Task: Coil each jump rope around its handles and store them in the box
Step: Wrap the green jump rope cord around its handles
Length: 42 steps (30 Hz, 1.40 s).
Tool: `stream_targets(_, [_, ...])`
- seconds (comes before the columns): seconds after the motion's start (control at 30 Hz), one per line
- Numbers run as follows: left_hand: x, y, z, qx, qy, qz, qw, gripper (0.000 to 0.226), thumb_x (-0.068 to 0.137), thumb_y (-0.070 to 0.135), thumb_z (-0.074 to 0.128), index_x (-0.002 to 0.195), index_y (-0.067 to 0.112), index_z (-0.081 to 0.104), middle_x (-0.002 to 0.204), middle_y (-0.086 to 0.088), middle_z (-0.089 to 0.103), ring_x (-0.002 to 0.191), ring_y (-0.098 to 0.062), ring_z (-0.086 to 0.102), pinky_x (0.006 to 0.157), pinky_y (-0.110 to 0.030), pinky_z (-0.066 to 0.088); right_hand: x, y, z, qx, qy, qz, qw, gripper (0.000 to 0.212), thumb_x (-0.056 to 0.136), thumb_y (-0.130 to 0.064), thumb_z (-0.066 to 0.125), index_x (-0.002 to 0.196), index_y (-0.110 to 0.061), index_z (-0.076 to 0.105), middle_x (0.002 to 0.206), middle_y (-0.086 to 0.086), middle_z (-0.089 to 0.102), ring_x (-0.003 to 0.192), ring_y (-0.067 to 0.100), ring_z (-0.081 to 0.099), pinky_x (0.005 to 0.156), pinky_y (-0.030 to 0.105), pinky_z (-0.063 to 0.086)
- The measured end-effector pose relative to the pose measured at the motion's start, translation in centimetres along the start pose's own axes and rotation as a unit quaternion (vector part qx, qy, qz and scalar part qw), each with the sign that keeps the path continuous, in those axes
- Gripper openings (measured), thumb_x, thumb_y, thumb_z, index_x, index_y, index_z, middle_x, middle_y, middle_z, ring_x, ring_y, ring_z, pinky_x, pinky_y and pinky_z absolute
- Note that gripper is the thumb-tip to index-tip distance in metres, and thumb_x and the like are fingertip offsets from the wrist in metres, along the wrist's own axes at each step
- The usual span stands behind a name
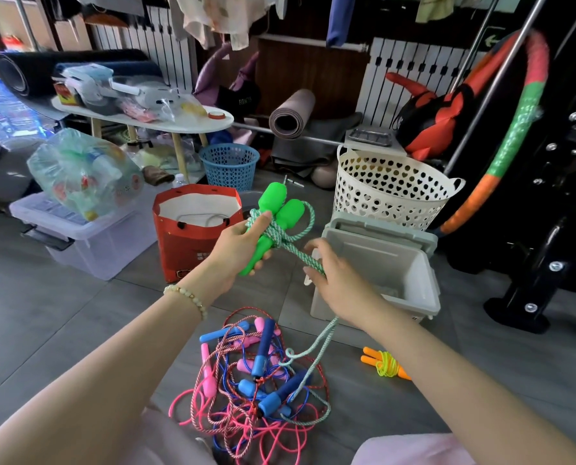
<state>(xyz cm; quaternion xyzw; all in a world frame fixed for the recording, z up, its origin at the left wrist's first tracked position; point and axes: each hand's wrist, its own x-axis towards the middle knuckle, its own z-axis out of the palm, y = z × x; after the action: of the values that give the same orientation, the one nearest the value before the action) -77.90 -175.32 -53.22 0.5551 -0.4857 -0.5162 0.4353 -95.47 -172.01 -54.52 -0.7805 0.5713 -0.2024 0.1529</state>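
Tangled ropes (263,344) nearest, left fingers (259,224) gripping green handles (279,209), right fingers (316,250) pinching their cord (305,257)

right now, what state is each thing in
green jump rope: partly wound round its handles, tail trailing to floor
left hand: grips the handles
right hand: holds the loose rope
box: open, lid tipped back
orange jump rope: coiled, on floor
rope pile: tangled, uncoiled

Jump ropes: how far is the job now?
Done: orange-handled rope with yellow cord lies coiled, unboxed. In hand: left hand grips green plastic handles, right hand holds their partly wound striped cord. Left: tangled pink, blue, red ropes; open grey plastic box shows none.
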Motion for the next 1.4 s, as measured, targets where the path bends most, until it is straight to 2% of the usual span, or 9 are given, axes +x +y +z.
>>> stream_targets(0.1, [0.2, 0.1, -0.3, -0.014, 0.000, -0.006, 1.000, 0.044, 0.090, 0.058, 0.048, 0.098, 0.015, 0.055, 0.054, 0.002, 0.054, 0.039, -0.010, 0.041, 0.037, -0.016, 0.031, 0.2, -0.5, -0.3, -0.100, 0.068, -0.046, 0.992, 0.019, 0.100, -0.025, 0.039, 0.110, -0.011, 0.047, 0.079, 0.008, 0.056, 0.079, 0.032, 0.058, 0.063, 0.038, 0.041])
stream_targets(0.2, [0.3, 0.5, -0.5, -0.021, 0.004, 0.000, 1.000, 0.045, 0.090, 0.059, 0.047, 0.100, 0.016, 0.056, 0.056, 0.001, 0.054, 0.039, -0.010, 0.040, 0.037, -0.016, 0.031, 0.7, -1.1, -0.4, 0.142, 0.051, 0.025, 0.988, 0.021, 0.100, -0.016, 0.042, 0.092, -0.010, 0.060, 0.081, 0.001, 0.054, 0.069, 0.011, 0.052, 0.060, 0.018, 0.038])
stream_targets(0.27, [0.3, 0.5, -0.6, -0.016, 0.011, 0.006, 1.000, 0.043, 0.091, 0.057, 0.047, 0.095, 0.016, 0.055, 0.056, 0.000, 0.054, 0.039, -0.010, 0.040, 0.036, -0.016, 0.031, 0.7, -1.6, -0.5, 0.437, -0.027, 0.125, 0.890, 0.025, 0.101, -0.012, 0.038, 0.089, -0.010, 0.060, 0.073, 0.002, 0.053, 0.061, 0.008, 0.048, 0.061, 0.012, 0.043])
stream_targets(0.33, [0.2, 0.4, -0.5, -0.010, 0.022, 0.008, 1.000, 0.040, 0.091, 0.056, 0.048, 0.089, 0.016, 0.055, 0.057, -0.001, 0.055, 0.038, -0.011, 0.041, 0.036, -0.016, 0.032, 0.5, -1.6, -0.4, 0.534, -0.066, 0.167, 0.826, 0.019, 0.102, -0.014, 0.036, 0.098, -0.009, 0.054, 0.063, -0.001, 0.040, 0.051, 0.007, 0.035, 0.053, 0.016, 0.038])
stream_targets(0.47, [0.2, 0.3, -0.5, 0.022, 0.040, 0.024, 0.999, 0.037, 0.092, 0.051, 0.050, 0.082, 0.016, 0.054, 0.055, -0.004, 0.055, 0.035, -0.011, 0.042, 0.034, -0.016, 0.033, 0.5, -1.6, -1.2, 0.068, -0.039, 0.027, 0.997, 0.022, 0.096, -0.027, 0.049, 0.115, -0.020, 0.039, 0.075, -0.004, 0.049, 0.060, 0.009, 0.045, 0.057, 0.028, 0.037])
stream_targets(0.6, [0.1, -0.2, -0.3, 0.153, 0.021, 0.091, 0.984, 0.036, 0.094, 0.043, 0.053, 0.076, 0.011, 0.051, 0.042, 0.002, 0.053, 0.029, -0.011, 0.041, 0.032, -0.016, 0.031, 0.3, -2.5, -2.7, -0.273, 0.062, -0.165, 0.946, 0.022, 0.099, -0.029, 0.041, 0.117, -0.016, 0.047, 0.105, 0.004, 0.064, 0.092, 0.030, 0.063, 0.068, 0.035, 0.043])
stream_targets(0.9, [-1.0, 0.0, 0.0, 0.312, -0.192, 0.099, 0.925, 0.038, 0.092, 0.049, 0.051, 0.092, 0.012, 0.057, 0.053, -0.003, 0.057, 0.034, -0.016, 0.045, 0.035, -0.020, 0.038, 0.5, 0.5, -3.7, 0.168, 0.033, -0.097, 0.980, 0.015, 0.081, -0.018, 0.072, 0.081, -0.016, 0.057, 0.079, -0.003, 0.066, 0.080, 0.006, 0.063, 0.075, 0.021, 0.047])
stream_targets(1.1, [-1.3, 0.2, 0.6, 0.339, -0.236, 0.084, 0.907, 0.049, 0.085, 0.053, 0.059, 0.097, 0.006, 0.057, 0.057, -0.003, 0.059, 0.037, -0.014, 0.050, 0.036, -0.021, 0.039, 0.6, 1.0, -3.7, 0.178, 0.065, -0.080, 0.979, 0.016, 0.071, -0.028, 0.080, 0.072, -0.019, 0.067, 0.077, -0.001, 0.070, 0.077, 0.020, 0.065, 0.077, 0.046, 0.051])
stream_targets(1.4, [-2.9, 0.6, 1.4, 0.520, -0.184, 0.222, 0.804, 0.048, 0.077, 0.065, 0.062, 0.076, 0.017, 0.061, 0.054, 0.005, 0.051, 0.050, -0.006, 0.046, 0.047, -0.021, 0.032, 0.9, 0.1, -3.8, 0.252, -0.081, -0.068, 0.962, 0.022, 0.068, -0.027, 0.082, 0.069, -0.014, 0.064, 0.073, 0.008, 0.064, 0.069, 0.014, 0.055, 0.068, 0.028, 0.043])
